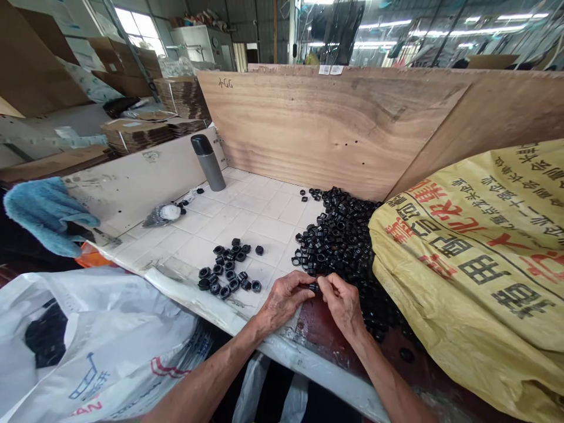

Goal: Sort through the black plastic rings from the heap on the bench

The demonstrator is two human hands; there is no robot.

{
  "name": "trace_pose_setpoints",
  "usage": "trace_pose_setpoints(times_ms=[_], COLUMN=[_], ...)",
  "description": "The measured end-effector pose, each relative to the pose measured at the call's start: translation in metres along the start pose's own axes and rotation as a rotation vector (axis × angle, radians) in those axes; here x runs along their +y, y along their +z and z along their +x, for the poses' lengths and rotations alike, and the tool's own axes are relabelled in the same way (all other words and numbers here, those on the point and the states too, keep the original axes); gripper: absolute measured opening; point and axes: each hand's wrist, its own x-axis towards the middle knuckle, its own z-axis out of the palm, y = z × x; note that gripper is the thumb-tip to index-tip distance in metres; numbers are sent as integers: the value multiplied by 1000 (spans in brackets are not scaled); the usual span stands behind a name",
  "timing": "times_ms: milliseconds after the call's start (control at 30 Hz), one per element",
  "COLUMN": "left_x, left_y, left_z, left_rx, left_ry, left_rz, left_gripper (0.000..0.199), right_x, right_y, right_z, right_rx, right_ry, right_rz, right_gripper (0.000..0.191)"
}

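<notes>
Between my two hands, above the front edge of the table, is a small black plastic nut. My left hand is closed, pinching it between thumb and fingertips. From the other side my right hand is closed too, its fingertips pressed at the nut's right end and partly hiding it. Just behind and right of the hands lies a large heap of similar black plastic nuts. Left of my left hand, a smaller loose group of black nuts is spread on the white tiled surface.
A grey flask stands at the back left, near a small plastic bag. A yellow printed sack borders the heap on the right. Wooden boards wall the back. A white sack and blue towel are at left.
</notes>
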Motion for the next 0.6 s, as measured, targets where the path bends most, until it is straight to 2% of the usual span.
trace_pose_setpoints(times_ms=[67,167,267,367,600], left_x=[1,1,2,5,11], left_y=[0,0,-2,-2,0], left_z=[-1,-4,-6,-9,-16], left_rx=[-1,15,-7,37,1], left_ry=[11,-74,-104,-86,-216], left_rz=[10,-56,-58,-25,-206], left_gripper=[25,25,25,25,29], right_x=[0,-1,0,-2,-6], right_y=[0,2,4,5,4], right_z=[0,-2,-5,-7,-9], right_rx=[22,-25,-73,-90,-58], right_ry=[8,-72,-57,-19,-87], right_rz=[0,59,49,16,-14], right_gripper=[32,19,19,23,24])
